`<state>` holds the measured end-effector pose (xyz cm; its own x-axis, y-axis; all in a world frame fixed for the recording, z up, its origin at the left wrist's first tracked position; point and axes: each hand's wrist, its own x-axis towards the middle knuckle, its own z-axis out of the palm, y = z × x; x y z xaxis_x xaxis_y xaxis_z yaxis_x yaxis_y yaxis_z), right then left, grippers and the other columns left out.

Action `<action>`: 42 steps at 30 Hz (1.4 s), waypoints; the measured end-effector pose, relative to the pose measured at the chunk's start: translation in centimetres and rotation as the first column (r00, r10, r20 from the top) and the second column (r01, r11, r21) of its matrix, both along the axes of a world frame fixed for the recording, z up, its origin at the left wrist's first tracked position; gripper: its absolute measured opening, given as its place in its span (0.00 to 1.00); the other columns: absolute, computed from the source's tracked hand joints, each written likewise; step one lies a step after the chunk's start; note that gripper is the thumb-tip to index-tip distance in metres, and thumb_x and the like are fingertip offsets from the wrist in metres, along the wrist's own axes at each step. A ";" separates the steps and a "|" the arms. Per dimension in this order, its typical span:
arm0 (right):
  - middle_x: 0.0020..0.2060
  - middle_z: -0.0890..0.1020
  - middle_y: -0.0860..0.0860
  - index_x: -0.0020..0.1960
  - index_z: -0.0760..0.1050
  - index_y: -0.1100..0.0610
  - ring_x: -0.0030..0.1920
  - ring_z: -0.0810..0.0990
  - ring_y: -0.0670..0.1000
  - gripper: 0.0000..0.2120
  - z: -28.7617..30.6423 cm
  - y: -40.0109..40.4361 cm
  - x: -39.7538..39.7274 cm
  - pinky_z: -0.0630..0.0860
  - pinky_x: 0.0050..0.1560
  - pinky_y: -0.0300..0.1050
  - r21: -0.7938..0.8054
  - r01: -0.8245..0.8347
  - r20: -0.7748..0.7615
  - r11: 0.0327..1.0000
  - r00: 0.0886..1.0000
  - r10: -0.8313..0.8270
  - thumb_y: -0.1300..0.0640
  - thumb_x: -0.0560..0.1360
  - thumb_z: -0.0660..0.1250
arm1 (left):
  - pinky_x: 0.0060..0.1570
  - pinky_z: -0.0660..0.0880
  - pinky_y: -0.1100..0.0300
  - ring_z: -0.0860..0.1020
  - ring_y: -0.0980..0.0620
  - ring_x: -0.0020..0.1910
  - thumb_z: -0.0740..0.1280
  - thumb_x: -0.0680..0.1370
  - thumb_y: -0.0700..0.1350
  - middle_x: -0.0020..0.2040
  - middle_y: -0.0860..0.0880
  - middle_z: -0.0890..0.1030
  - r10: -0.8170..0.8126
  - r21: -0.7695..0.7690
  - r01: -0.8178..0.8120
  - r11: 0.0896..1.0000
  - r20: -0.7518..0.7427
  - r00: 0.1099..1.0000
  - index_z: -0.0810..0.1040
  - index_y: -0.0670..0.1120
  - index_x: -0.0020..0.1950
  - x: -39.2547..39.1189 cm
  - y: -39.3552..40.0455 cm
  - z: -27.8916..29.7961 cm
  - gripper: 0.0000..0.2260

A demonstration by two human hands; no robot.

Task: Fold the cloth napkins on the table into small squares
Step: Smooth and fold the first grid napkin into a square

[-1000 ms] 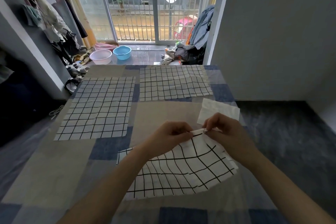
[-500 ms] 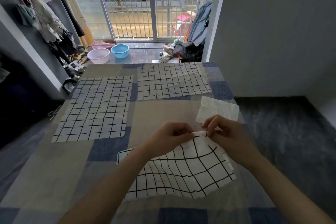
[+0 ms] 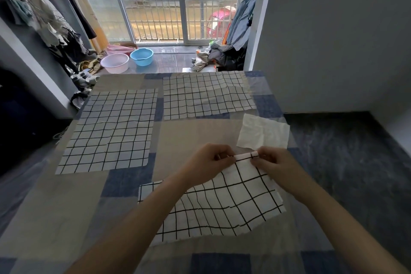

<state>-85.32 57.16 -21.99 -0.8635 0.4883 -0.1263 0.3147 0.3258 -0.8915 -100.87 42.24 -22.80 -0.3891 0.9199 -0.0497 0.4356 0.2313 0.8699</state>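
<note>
- The table [image 3: 66, 218] fills the near half of the view, covered in a patchwork cloth of beige and blue squares.
- A large checked napkin [image 3: 111, 129] lies flat on the left of the table, white with a black grid, its near right corner rounded.
- A second checked napkin [image 3: 206, 95] lies flat at the far edge, just right of the first and slightly creased.
- The near checked napkin [image 3: 222, 207] sits in front of the person, right of centre; its near part rests on the table while its far edge is lifted and drawn into a narrow strip between both hands.
- A plain white cloth [image 3: 264, 131] lies crumpled near the right edge of the table, just beyond the hands; whether it touches the lifted strip is hard to say from this angle.
- The left hand [image 3: 209, 162] has its fingers curled, pinching the left end of the lifted edge of the near checked napkin.
- The right hand [image 3: 273, 162] is curled likewise, thumb and fingertips gripping the right end of that same edge, so the strip runs taut between the two.
- On the floor beyond the table stand a pink basin [image 3: 114, 62] and a blue basin [image 3: 142, 56], side by side before the barred glass door.
</note>
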 end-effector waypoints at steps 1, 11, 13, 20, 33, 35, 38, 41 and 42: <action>0.32 0.78 0.53 0.42 0.80 0.56 0.33 0.74 0.48 0.06 -0.1 0.4 0.0 0.70 0.36 0.45 -0.044 0.039 0.002 0.998 0.999 -0.039 0.57 0.76 0.67 | 0.35 0.69 0.70 0.73 0.57 0.33 0.66 0.80 0.45 0.34 0.55 0.77 0.020 0.004 -0.020 1.000 -0.022 1.000 0.81 0.49 0.47 -0.1 0.3 -0.2 0.05; 0.47 0.83 0.60 0.50 0.79 0.65 0.42 0.78 0.52 0.09 -9.3 6.5 -0.9 0.72 0.37 0.40 -0.130 0.514 0.218 0.848 0.849 -0.481 0.60 0.78 0.65 | 0.61 0.68 0.60 0.70 0.55 0.62 0.65 0.79 0.47 0.63 0.53 0.71 0.287 0.066 -0.280 0.958 -0.168 0.943 0.76 0.53 0.60 -1.3 -0.6 -6.8 0.09; 0.47 0.82 0.60 0.49 0.78 0.65 0.43 0.77 0.53 0.14 -11.2 7.0 0.0 0.71 0.39 0.42 -0.179 0.535 0.348 0.826 0.820 -0.456 0.54 0.80 0.63 | 0.65 0.65 0.59 0.67 0.54 0.66 0.65 0.80 0.47 0.66 0.53 0.70 0.226 -0.042 -0.244 0.969 -0.252 0.941 0.76 0.53 0.60 -1.6 -3.3 -9.6 0.09; 0.47 0.78 0.55 0.52 0.71 0.59 0.44 0.77 0.52 0.19 -15.2 7.2 3.2 0.73 0.37 0.44 -0.023 0.362 0.558 0.932 0.778 -0.288 0.56 0.69 0.77 | 0.70 0.66 0.48 0.62 0.47 0.75 0.60 0.79 0.51 0.77 0.49 0.61 0.130 -0.265 -0.281 0.922 -0.474 0.871 0.71 0.52 0.69 -1.5 -14.6 -19.1 0.18; 0.44 0.81 0.56 0.50 0.76 0.63 0.43 0.79 0.53 0.14 -16.1 8.3 3.4 0.73 0.43 0.46 0.167 0.280 0.544 0.945 0.773 -0.325 0.59 0.69 0.76 | 0.76 0.40 0.52 0.35 0.55 0.77 0.44 0.77 0.59 0.79 0.55 0.41 0.090 -0.380 -0.315 0.870 -0.505 0.859 0.52 0.57 0.79 -0.1 -15.0 -21.0 0.29; 0.45 0.81 0.57 0.50 0.76 0.63 0.44 0.78 0.54 0.14 -16.4 8.3 3.5 0.72 0.44 0.46 0.177 0.279 0.534 0.944 0.778 -0.331 0.60 0.69 0.76 | 0.75 0.38 0.54 0.36 0.56 0.77 0.45 0.78 0.58 0.79 0.55 0.42 0.082 -0.364 -0.298 0.883 -0.505 0.859 0.52 0.58 0.79 0.1 -14.9 -21.1 0.28; 0.45 0.82 0.58 0.48 0.75 0.60 0.44 0.80 0.55 0.13 -16.6 8.5 3.9 0.76 0.46 0.47 0.150 0.304 0.526 0.941 0.781 -0.336 0.60 0.69 0.76 | 0.74 0.34 0.55 0.34 0.55 0.77 0.43 0.78 0.59 0.79 0.55 0.39 0.042 -0.391 -0.274 0.879 -0.507 0.861 0.47 0.59 0.79 0.3 -14.9 -21.3 0.27; 0.44 0.81 0.56 0.46 0.73 0.57 0.40 0.77 0.50 0.09 -16.3 7.9 4.2 0.72 0.36 0.42 0.254 0.265 0.477 0.930 0.802 -0.359 0.60 0.72 0.73 | 0.73 0.33 0.53 0.31 0.54 0.76 0.38 0.78 0.61 0.77 0.56 0.32 0.015 -0.432 -0.275 0.859 -0.515 0.857 0.39 0.62 0.77 0.9 -15.3 -21.6 0.27; 0.43 0.79 0.55 0.46 0.72 0.57 0.39 0.75 0.48 0.07 -16.1 7.4 4.2 0.68 0.34 0.40 0.333 0.251 0.419 0.909 0.824 -0.381 0.60 0.74 0.70 | 0.73 0.33 0.52 0.30 0.54 0.75 0.38 0.78 0.61 0.77 0.57 0.31 0.015 -0.434 -0.279 0.856 -0.520 0.854 0.37 0.62 0.77 1.0 -15.4 -21.6 0.27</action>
<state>-81.14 64.58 -38.11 -0.5253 0.7942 -0.3054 0.7935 0.3276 -0.5129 -99.84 26.87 -44.36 -0.6110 0.7564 -0.2337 0.6893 0.6535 0.3129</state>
